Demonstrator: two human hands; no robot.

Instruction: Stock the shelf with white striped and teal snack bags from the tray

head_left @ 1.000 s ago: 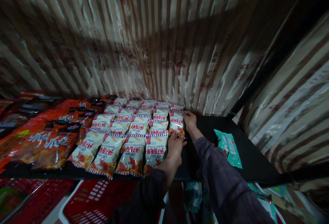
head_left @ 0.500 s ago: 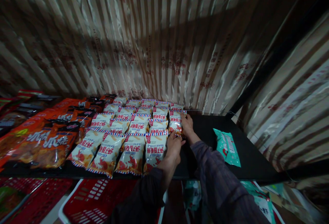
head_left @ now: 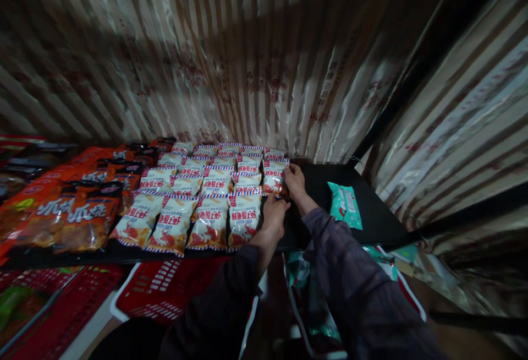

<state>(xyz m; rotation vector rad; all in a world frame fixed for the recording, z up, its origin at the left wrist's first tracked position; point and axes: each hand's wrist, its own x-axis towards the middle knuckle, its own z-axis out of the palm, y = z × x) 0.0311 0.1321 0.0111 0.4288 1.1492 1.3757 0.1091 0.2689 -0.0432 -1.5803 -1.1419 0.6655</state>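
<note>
A white snack bag [head_left: 274,176] with red lettering and a striped edge lies in the rightmost column of matching bags on the black shelf [head_left: 317,175]. My right hand [head_left: 296,185] grips its right side, fingers curled at the edge. At its bottom edge, my left hand [head_left: 274,218] has its fingers bent against the bag, partly hiding the lower corner. Just left of my left hand lies another white snack bag [head_left: 244,219], the front one of its column. A teal snack bag [head_left: 345,205] lies apart on the right of the shelf.
Orange snack bags [head_left: 88,217] fill the shelf's left part. Below its front edge stand a red basket [head_left: 165,283] and a white-rimmed basket [head_left: 297,313] with teal bags. A striped curtain [head_left: 231,74] hangs behind; a dark post [head_left: 379,129] rises at the right.
The view has tilted, so the shelf sits higher and a little further left in the picture. Both hands stay at the same white bag, with little visible movement against it.
</note>
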